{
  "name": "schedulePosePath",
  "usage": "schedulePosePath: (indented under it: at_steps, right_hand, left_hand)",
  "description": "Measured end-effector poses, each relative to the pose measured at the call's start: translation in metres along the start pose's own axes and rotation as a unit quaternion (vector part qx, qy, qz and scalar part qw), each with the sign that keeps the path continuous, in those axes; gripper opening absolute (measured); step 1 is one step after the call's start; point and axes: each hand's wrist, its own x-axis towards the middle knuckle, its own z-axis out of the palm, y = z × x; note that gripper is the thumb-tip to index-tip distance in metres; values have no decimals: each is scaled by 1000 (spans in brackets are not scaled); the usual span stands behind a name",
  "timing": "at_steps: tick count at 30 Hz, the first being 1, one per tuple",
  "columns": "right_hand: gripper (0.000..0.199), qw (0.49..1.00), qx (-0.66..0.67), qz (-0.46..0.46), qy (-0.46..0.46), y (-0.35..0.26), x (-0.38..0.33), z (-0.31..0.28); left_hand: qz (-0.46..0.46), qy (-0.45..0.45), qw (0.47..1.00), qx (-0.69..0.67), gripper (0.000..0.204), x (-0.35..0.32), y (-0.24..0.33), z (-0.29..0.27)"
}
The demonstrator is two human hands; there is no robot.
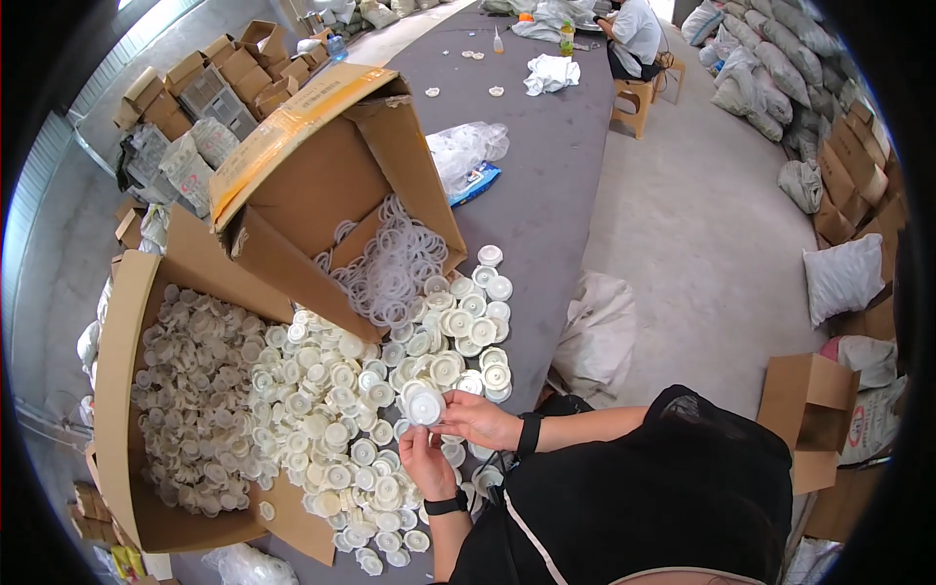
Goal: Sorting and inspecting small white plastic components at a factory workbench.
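Between my two hands is a round white plastic cap [423, 407], held over a heap of similar pieces. My right hand [475, 419] pinches its right side. The fingertips of my left hand [426, 464] close on its lower edge. Around and beneath them spreads a pile of cream-white plastic caps [331, 390] on the grey table. Ahead of my hands, a tilted cardboard box [312, 156] spills translucent plastic rings [395, 258] toward the pile. To the left, an open cardboard box [122, 409] lies full of more caps [195, 419].
The grey-covered table [546, 195] runs far ahead, bearing clear plastic bags [470, 151], a white cloth [552, 74] and bottles. A person [636, 39] sits on a stool [636, 102] at its far right. Stacked sacks [765, 63] and cardboard boxes [809, 409] line the right side.
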Motion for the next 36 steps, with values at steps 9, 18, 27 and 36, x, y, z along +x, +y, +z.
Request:
schedulePosePath:
  at_steps: [9, 18, 27, 36]
  right_hand:
    - [15, 995, -97, -6, 32, 10, -5, -4]
    - [17, 992, -122, -17, 27, 2, -7, 2]
    - [22, 942, -314, 116, 4, -6, 13, -21]
    - [34, 927, -333, 129, 110, -11, 41, -37]
  left_hand:
    - [-10, -60, 993, -103, 8, -3, 5, -8]
    - [-93, -66, 991, -71, 13, -1, 10, 4]
    - [-127, -93, 964, 214, 11, 31, 19, -13]
    - [122, 56, 836, 531, 44, 150, 15, -109]
